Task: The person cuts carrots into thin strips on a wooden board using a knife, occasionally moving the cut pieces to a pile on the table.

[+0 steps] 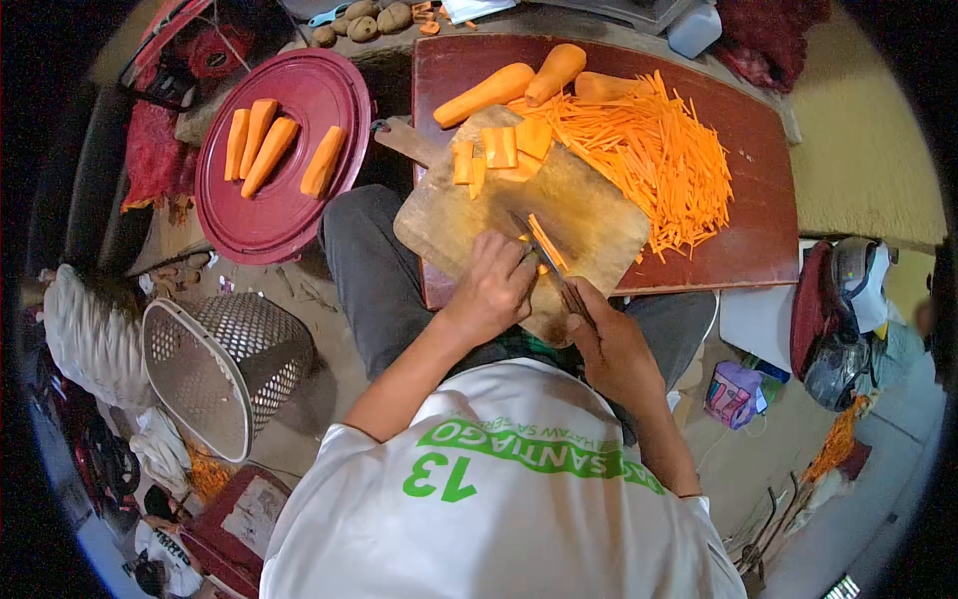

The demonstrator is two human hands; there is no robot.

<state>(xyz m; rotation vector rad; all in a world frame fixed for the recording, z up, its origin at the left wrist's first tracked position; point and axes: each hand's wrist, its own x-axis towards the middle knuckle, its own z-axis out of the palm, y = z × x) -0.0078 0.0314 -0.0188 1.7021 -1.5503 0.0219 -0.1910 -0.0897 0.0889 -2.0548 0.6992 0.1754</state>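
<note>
My left hand (pixel 496 288) presses down on thin carrot slices (pixel 545 240) on a wooden cutting board (pixel 599 215). My right hand (pixel 609 339) grips a knife (pixel 544 258) whose blade lies against those slices. Flat carrot slabs (pixel 499 148) are stacked at the board's far end. A large heap of carrot matchsticks (pixel 649 155) lies on the dark red table (pixel 768 210) beyond the board. Peeled whole carrots (pixel 519 82) rest at the table's far edge.
A maroon round lid (pixel 284 215) at left carries several peeled carrot pieces (pixel 269 150). A mesh basket (pixel 225 364) lies tipped on the floor at left. Potatoes (pixel 364 22) sit at the top. Bags and clutter (pixel 838 319) crowd the right side.
</note>
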